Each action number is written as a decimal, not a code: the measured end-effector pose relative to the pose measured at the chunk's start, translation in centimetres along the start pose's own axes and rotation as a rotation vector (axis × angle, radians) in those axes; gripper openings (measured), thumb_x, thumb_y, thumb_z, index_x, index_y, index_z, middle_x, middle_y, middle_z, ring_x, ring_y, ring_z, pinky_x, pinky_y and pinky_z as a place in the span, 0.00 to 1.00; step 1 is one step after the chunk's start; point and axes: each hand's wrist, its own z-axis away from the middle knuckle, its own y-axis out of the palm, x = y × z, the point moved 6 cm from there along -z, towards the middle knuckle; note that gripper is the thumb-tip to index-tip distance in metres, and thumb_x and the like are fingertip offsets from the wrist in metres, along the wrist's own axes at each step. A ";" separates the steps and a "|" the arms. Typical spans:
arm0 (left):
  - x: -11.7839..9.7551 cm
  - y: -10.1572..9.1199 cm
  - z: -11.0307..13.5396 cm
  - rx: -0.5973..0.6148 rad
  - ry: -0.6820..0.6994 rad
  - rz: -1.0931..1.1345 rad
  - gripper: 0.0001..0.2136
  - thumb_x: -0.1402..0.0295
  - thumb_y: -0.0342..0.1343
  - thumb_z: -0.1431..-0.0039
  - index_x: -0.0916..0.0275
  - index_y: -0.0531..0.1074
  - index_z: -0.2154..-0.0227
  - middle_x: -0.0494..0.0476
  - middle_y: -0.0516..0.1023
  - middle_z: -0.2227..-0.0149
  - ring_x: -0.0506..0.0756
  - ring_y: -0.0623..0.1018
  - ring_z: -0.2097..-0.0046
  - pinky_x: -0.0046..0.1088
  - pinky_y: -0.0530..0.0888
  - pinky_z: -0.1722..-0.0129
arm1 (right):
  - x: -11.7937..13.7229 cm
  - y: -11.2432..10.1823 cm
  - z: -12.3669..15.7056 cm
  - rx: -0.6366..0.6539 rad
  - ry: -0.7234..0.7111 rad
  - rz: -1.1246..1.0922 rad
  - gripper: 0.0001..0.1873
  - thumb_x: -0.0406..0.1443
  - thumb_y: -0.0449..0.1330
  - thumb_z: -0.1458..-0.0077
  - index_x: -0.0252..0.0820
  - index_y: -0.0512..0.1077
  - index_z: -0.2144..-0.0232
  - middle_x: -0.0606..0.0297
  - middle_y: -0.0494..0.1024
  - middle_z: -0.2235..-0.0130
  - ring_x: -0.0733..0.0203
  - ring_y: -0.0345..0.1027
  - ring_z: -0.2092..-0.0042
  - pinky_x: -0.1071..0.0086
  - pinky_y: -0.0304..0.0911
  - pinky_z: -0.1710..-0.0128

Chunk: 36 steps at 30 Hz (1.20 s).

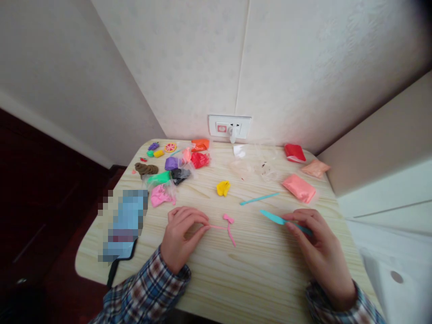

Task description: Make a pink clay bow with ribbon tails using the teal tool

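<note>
- my left grip [184, 234] was pinched together at the fingertips, around one end of a thin, pale-pink clay strand [218, 227] running right.
- a bright-pink, bow-shaped clay piece [228, 219] lay just beyond, nearer my left than my right, its thin tail slanting towards me.
- my right grip [315, 245] was closed around a turquoise plastic knife [272, 218], blade pointing left over the pale wood-grain worktop [263, 279].

LH [177, 245] pinches pink strip [218, 227] | RH [319, 252] holds teal knife [272, 218] | 1 yel. lump [222, 189] nr teal stick [259, 199]
</note>
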 end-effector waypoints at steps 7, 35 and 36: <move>-0.8 -0.7 1.2 -0.109 0.024 -0.116 0.05 0.72 0.55 0.43 0.60 0.70 0.73 0.49 0.79 0.69 0.54 0.75 0.63 0.38 0.58 0.54 | 2.3 2.5 0.9 0.095 -0.008 -0.038 0.07 0.39 0.55 0.44 0.47 0.71 0.65 0.62 0.68 0.61 0.59 0.65 0.59 0.67 0.65 0.66; 0.8 0.1 2.3 -0.014 -0.073 -0.025 0.03 0.68 0.59 0.45 0.59 0.72 0.69 0.52 0.77 0.63 0.56 0.72 0.58 0.38 0.57 0.54 | 5.6 6.5 1.4 0.216 -0.118 0.027 0.07 0.34 0.53 0.42 0.47 0.71 0.64 0.63 0.67 0.62 0.61 0.64 0.60 0.68 0.65 0.64; 0.9 0.1 2.3 -0.009 -0.076 -0.019 0.03 0.68 0.59 0.45 0.59 0.72 0.69 0.52 0.77 0.63 0.56 0.72 0.58 0.38 0.57 0.54 | 5.5 6.5 1.4 0.216 -0.117 0.028 0.08 0.34 0.53 0.42 0.47 0.71 0.63 0.63 0.67 0.62 0.62 0.64 0.60 0.68 0.65 0.64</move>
